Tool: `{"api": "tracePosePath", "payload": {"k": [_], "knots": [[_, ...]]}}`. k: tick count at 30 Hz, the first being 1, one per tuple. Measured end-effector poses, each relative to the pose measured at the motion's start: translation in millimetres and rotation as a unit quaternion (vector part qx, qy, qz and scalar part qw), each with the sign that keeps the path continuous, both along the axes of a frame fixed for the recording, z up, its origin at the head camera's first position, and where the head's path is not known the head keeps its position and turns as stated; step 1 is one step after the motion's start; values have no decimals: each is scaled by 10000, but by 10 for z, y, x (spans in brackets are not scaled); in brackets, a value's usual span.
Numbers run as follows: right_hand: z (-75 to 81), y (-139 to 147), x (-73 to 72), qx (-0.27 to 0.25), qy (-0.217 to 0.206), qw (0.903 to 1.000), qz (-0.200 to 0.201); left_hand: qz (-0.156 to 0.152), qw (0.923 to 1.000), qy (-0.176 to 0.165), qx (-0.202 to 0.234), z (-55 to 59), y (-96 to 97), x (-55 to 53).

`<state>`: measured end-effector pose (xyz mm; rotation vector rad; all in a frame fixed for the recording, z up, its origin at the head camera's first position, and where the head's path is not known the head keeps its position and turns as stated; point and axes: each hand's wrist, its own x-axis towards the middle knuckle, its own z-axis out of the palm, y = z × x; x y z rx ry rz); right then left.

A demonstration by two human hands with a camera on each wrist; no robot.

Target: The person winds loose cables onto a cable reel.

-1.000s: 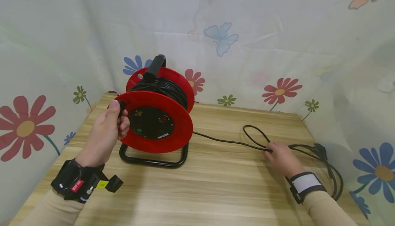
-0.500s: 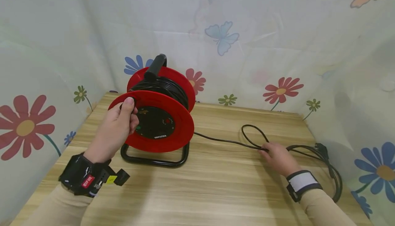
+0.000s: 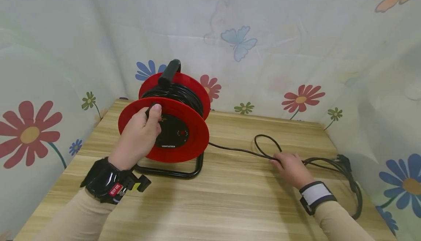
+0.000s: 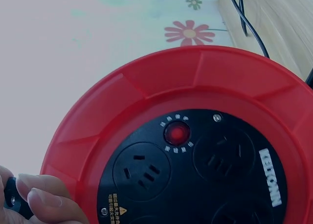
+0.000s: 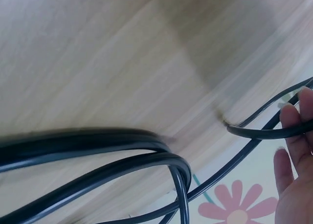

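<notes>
A red cable reel [image 3: 196, 138] stands upright on its black tube frame [image 3: 177, 175], with black cable wound between its two flanges. My left hand [image 3: 136, 136] grips the small black crank knob [image 3: 150, 109] on the near flange. In the left wrist view, fingers [image 4: 51, 202] curl around that knob beside the black socket panel [image 4: 142, 170]. From the reel, a black cable [image 3: 235, 149] runs right across the table to my right hand [image 3: 292, 169], whose fingers hold it low over the wood. A slack loop [image 3: 268, 136] lies just behind this hand.
More cable [image 3: 357, 197] lies in loose bends by the table's right edge, with a black plug [image 3: 344, 163] among it. The wooden table [image 3: 213, 204] meets flower-printed sheeting [image 3: 296, 51] at the back and sides. A black carrying handle [image 3: 169, 73] tops the reel.
My left hand has moved right over the near flange with the crank knob, and the flange has turned. My right hand has shifted slightly left with the cable.
</notes>
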<state>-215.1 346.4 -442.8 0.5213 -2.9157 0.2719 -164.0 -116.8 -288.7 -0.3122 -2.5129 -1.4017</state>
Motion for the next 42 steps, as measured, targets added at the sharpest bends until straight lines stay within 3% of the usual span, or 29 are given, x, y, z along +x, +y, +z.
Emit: {"api": "tracePosePath", "payload": {"k": [9, 18, 26, 42], "knots": [[2, -151, -27, -185, -39, 9992, 356, -157, 9998, 17, -93, -23, 163, -31], [-8, -269, -49, -193, 11, 9987, 476, -133, 9986, 75, -500, -60, 286, -22], [-14, -395, -83, -199, 76, 9981, 574, -175, 9989, 88, -421, -123, 477, 5], [0, -729, -154, -109, 238, 9954, 924, -337, 9974, -210, -599, -338, 810, 99]]}}
